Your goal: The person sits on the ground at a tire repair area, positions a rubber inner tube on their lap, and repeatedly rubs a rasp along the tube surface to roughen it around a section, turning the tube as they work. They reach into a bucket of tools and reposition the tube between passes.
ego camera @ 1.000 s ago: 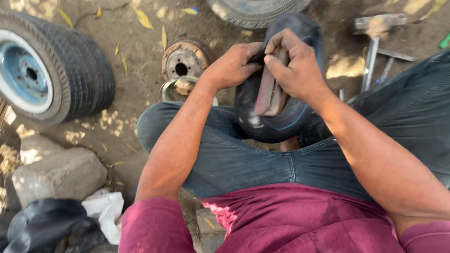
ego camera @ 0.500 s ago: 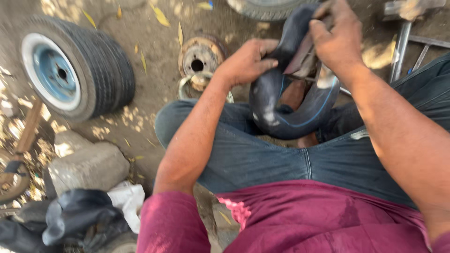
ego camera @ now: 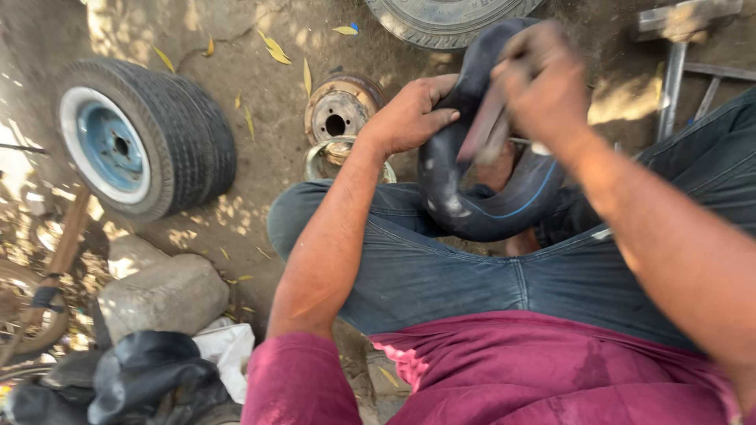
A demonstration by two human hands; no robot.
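Here we look down on a black rubber inner tube (ego camera: 488, 201), folded into a loop and propped on the lap between our knees, above blue jeans (ego camera: 441, 275). Our left hand (ego camera: 409, 114) grips its left edge, fingers (ego camera: 437, 118) curled closed over the rubber and thumb behind. Our right hand (ego camera: 543, 86), blurred, is closed at the top of the tube around a flat reddish strip (ego camera: 484, 126); we cannot tell what the strip is. The tube looks dusty, with pale scuffs and one thin blue line along its curve. We count one tube and two hands. Further out on the dirt ground lie one wheel with a blue hub (ego camera: 142, 145), part of one tyre (ego camera: 441, 20) at the top edge, one rusty brake drum (ego camera: 340, 110), one grey stone (ego camera: 161, 295) and some black rubber scraps (ego camera: 134, 378).
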